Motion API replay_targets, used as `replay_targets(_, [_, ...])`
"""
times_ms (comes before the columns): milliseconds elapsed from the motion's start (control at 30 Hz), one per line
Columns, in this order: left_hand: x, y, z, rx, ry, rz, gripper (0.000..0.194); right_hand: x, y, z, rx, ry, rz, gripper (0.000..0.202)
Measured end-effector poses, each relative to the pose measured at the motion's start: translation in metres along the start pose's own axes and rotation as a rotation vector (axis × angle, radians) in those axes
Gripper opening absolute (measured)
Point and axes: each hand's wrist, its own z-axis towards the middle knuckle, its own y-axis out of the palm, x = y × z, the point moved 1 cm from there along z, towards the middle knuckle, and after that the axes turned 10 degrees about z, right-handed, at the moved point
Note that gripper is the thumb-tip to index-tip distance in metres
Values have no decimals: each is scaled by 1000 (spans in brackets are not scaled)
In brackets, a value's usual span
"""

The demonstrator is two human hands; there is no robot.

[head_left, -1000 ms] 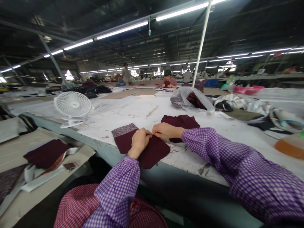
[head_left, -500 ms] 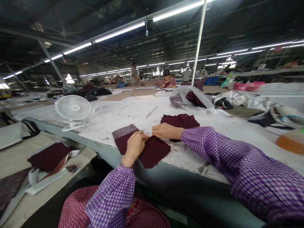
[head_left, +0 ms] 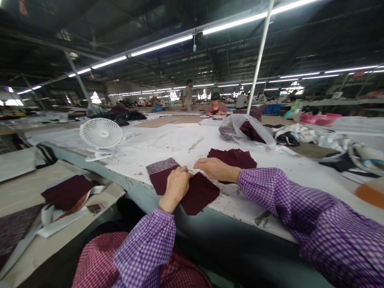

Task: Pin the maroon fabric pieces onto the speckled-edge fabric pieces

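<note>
My left hand (head_left: 176, 187) is closed in a pinch on the upper edge of a dark maroon fabric piece (head_left: 200, 195), which hangs slightly over the table's front edge. Left of that hand lies another maroon piece with a speckled grey band (head_left: 163, 165) along its top, partly covered by the hand. My right hand (head_left: 216, 169) is just above the first piece's upper right edge, fingers together and pointing left; whatever its fingertips hold, if anything, is hidden. Behind the right hand rests a stack of maroon fabric pieces (head_left: 235, 158).
A white fan (head_left: 102, 134) stands at the table's left edge. A clear plastic bag (head_left: 232, 128) with maroon fabric lies behind the stack. Piled cloths (head_left: 312, 134) and a pink basin (head_left: 321, 118) are at right. Lower left, a side surface holds scraps (head_left: 68, 192). A co-worker (head_left: 217, 106) sits across.
My right hand has come up slightly off the fabric's upper edge, its fingertips a little farther from my left hand. The left hand keeps its pinch. The whole view has shifted a little.
</note>
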Motion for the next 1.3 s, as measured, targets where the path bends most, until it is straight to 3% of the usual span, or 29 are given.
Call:
replay_targets(167, [-9, 6, -4, 38, -13, -100, 26, -15, 10, 5, 4, 24, 119, 27])
replay_targets(400, [-40, 14, -33, 171, -124, -346, 19, -8, 9, 0, -13, -23, 188, 34])
replay_targets(667, [-40, 14, -41, 223, -54, -203, 25, -18, -2, 0, -146, -73, 142, 47])
replay_targets(900, [-36, 10, -42, 250, 24, -42, 28, -27, -9, 10, -316, -22, 0, 59])
replay_targets(1033, [-40, 9, -43, 243, 45, -137, 26, -35, -15, 24, -411, -25, -103, 62])
replay_targets(1100, [-47, 10, -45, 256, -11, -340, 23, -37, -19, 30, -446, -34, -127, 63])
replay_targets(1200, [-59, 12, -48, 294, -212, -607, 20, -37, -22, 34, -479, -49, -151, 64])
replay_targets(1300, [-62, 9, -50, 245, -316, -638, 16, -37, -23, 34, -483, -50, -169, 63])
